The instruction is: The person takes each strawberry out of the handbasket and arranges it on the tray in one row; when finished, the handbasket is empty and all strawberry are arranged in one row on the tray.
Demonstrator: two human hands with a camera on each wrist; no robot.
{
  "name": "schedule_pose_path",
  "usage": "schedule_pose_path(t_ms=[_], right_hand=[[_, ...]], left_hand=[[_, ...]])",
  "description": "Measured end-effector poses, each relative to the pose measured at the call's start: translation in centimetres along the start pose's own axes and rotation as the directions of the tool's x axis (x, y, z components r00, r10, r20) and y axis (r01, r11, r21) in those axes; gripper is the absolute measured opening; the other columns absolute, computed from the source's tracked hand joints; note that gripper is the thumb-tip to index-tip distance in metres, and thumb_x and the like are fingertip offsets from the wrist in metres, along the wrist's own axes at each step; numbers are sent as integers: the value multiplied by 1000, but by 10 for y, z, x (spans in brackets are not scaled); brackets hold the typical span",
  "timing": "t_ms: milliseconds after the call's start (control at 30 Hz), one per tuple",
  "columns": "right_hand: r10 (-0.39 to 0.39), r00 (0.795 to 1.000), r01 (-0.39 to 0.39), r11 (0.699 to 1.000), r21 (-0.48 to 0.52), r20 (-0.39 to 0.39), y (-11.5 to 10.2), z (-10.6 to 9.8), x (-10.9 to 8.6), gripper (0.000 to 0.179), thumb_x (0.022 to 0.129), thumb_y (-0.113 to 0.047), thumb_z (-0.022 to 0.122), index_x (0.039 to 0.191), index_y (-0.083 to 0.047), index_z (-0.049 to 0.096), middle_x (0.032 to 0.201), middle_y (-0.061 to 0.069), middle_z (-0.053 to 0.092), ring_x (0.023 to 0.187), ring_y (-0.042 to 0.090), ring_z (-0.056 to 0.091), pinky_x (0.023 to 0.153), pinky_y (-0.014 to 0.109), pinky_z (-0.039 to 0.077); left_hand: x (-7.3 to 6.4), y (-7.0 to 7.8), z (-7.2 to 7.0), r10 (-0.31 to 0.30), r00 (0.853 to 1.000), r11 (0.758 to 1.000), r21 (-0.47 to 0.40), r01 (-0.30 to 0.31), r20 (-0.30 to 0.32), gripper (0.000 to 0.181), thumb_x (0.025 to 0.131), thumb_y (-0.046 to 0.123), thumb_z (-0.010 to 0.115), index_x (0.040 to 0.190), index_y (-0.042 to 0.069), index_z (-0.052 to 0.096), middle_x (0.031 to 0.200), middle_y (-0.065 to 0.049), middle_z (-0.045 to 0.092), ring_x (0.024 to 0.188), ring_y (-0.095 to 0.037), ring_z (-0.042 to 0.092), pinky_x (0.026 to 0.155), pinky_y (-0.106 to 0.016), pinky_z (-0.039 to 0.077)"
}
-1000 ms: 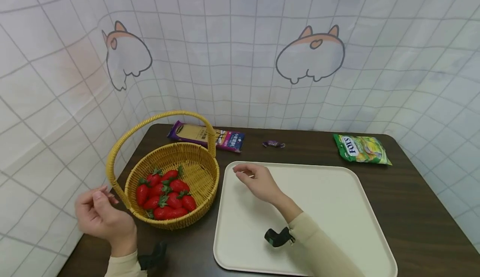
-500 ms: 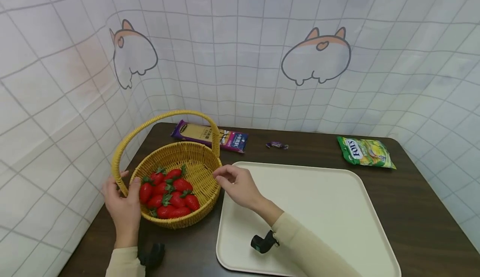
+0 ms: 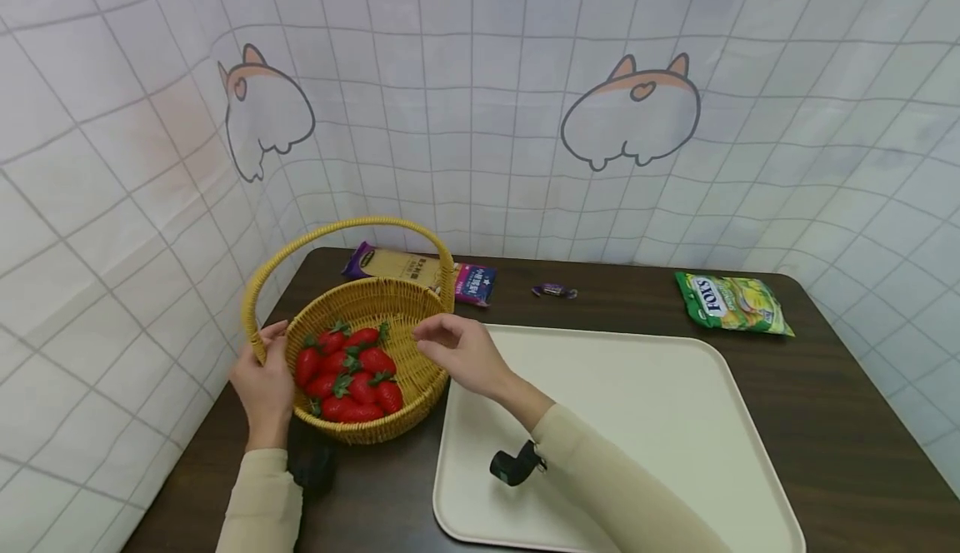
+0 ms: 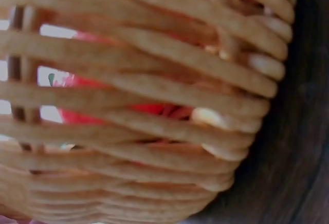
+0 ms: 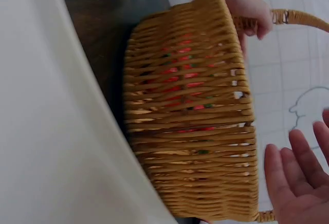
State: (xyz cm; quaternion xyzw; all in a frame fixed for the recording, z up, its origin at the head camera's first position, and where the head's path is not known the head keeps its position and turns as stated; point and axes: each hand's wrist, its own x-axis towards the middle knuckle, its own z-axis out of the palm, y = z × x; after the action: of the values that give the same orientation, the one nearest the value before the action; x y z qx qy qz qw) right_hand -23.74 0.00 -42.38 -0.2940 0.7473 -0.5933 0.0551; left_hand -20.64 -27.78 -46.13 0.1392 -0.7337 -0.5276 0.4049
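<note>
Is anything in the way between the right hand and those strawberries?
Nothing visible from above: the right hand hovers over the right side of the yellow wicker basket, which is open above the strawberries. From the side, its woven wall would stand between. The handle, gripped by the left hand, arches beyond.

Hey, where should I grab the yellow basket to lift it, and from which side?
Probably the top of the handle of the yellow basket, coming from above: it arches upright over the bowl. The strawberries gather toward the near left, so it may tip that way; the left hand, at the handle's left end, could steady it.
</note>
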Motion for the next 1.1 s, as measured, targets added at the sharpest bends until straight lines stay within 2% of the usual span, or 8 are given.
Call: schedule_pose_path(t_ms=[233,400,467,567,633,767,967,1100], right_hand=[[68,990,-73,997,34,125,3,0,19,28,95,-14,63,120,-4,65,117,9,67,104,14,62,88,27,51],[93,968,-100,995,19,233,9,7,32,26,93,-14,65,117,-6,68,114,7,68,100,12,62,86,26,51],[100,945,-100,995,-18,313,11,11,38,24,92,-15,66,115,-7,69,109,3,69,97,10,62,85,25,51],[119,893,-84,992,-99,435,15,14,46,25,90,-14,69,114,-6,69,103,-1,70,94,9,62,83,24,51],[135,862,-75,987,-139,488,15,14,50,28,89,-14,70,115,-5,69,103,1,70,93,10,62,82,23,50],[182,828,-113,981,-159,530,14,13,54,32,88,-13,71,118,-4,67,107,6,69,95,11,62,81,24,51],[254,778,-151,963,-222,575,14,15,57,34,87,-14,72,121,-7,68,111,2,70,96,7,61,81,23,51],[297,739,-201,954,-222,605,14,15,59,32,87,-9,71,119,-6,69,111,3,70,94,10,62,83,26,52]], left_hand=[[-4,1,4,-24,1000,1000,17,24,-11,21,92,5,54,96,-6,72,105,-17,72,92,-3,58,76,-17,39],[-8,1,4,-35,999,999,-6,35,15,19,93,3,53,83,-11,63,104,-18,71,95,-7,60,76,-18,39],[-9,-1,4,-39,999,999,-15,39,10,20,92,2,53,81,-11,62,103,-18,71,96,-8,61,76,-17,39],[-9,-2,4,-36,999,999,-24,36,0,19,92,1,53,80,-12,62,102,-18,71,97,-9,62,77,-18,40],[-9,-4,3,-31,999,999,-14,31,-8,19,91,1,53,81,-11,63,101,-18,72,97,-8,62,77,-18,40],[-9,-5,3,-15,1000,1000,12,15,-17,18,91,1,53,84,-9,67,99,-18,72,99,-9,62,80,-16,41],[-9,-5,1,-5,1000,1000,24,5,-28,19,90,1,53,80,-9,65,98,-19,72,100,-12,63,83,-16,41],[-11,-6,1,-14,1000,1000,20,14,-22,20,91,3,53,79,-10,63,99,-18,72,100,-8,63,84,-15,42]])
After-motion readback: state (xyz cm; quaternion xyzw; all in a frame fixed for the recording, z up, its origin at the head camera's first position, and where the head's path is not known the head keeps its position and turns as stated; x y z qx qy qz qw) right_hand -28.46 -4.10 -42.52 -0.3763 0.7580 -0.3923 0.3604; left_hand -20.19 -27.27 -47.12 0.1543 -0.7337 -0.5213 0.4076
